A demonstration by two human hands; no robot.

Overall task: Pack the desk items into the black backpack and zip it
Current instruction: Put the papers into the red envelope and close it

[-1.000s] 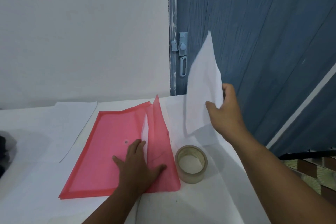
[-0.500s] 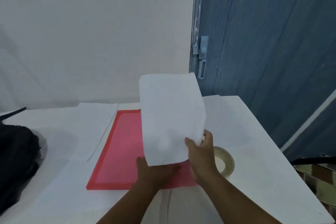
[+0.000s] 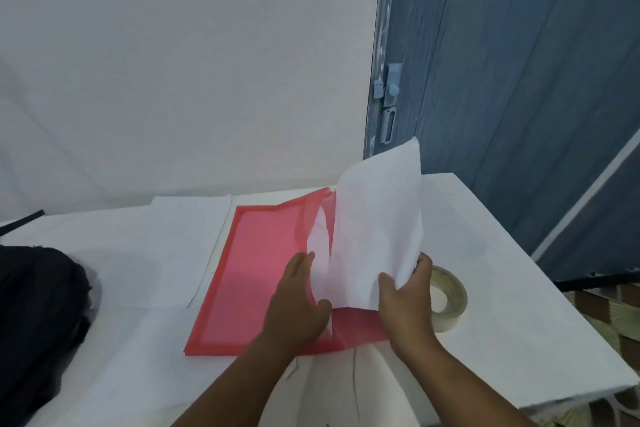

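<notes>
A red plastic folder [image 3: 258, 270] lies on the white table, its flap lifted at the right side. My right hand [image 3: 407, 305] grips a white sheet of paper [image 3: 375, 232] by its lower edge; the sheet stands upright at the folder's open side. My left hand [image 3: 298, 302] rests on the folder with fingers spread, touching the sheet's left edge. A roll of clear tape [image 3: 446, 298] stands just right of my right hand. The black backpack [image 3: 38, 315] sits at the table's left edge, partly out of view.
Another white sheet [image 3: 194, 236] lies flat on the table [image 3: 502, 322] left of the folder. A blue door [image 3: 519, 80] with a latch stands behind the table's right side. The table's right edge drops off near the tape.
The view has shifted. My right hand has turned the sheet and brought it down to the folder's open side; the folder's flap is lifted again.
</notes>
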